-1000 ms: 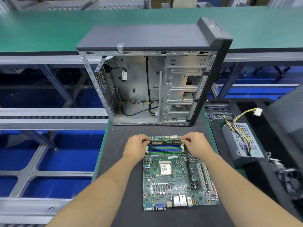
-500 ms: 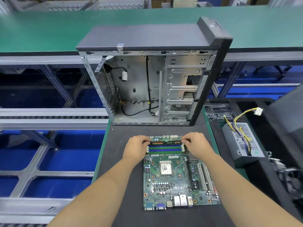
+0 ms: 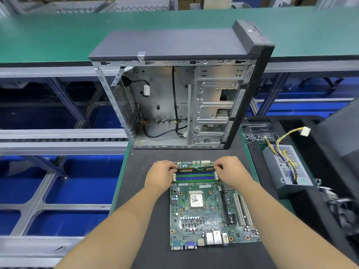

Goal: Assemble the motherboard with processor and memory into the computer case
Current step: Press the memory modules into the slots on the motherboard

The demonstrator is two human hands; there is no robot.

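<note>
A green motherboard (image 3: 209,216) lies flat on the dark mat in front of me, with the processor (image 3: 196,199) seated in its socket. At the board's far end a green memory stick (image 3: 195,169) sits over the farthest of the blue and green memory slots (image 3: 195,176). My left hand (image 3: 162,174) pinches the stick's left end and my right hand (image 3: 232,171) pinches its right end. Beyond the board the open computer case (image 3: 180,90) stands upright, its bare metal interior with loose black cables facing me.
A grey power supply (image 3: 287,169) with yellow wires lies to the right on a black tray, beside screw compartments (image 3: 256,133). A black fan (image 3: 343,210) sits at the far right. The mat (image 3: 147,210) ends at a green edge on the left, above conveyor rails.
Almost nothing has moved; both hands stay at the ends of the memory stick over the far slot.
</note>
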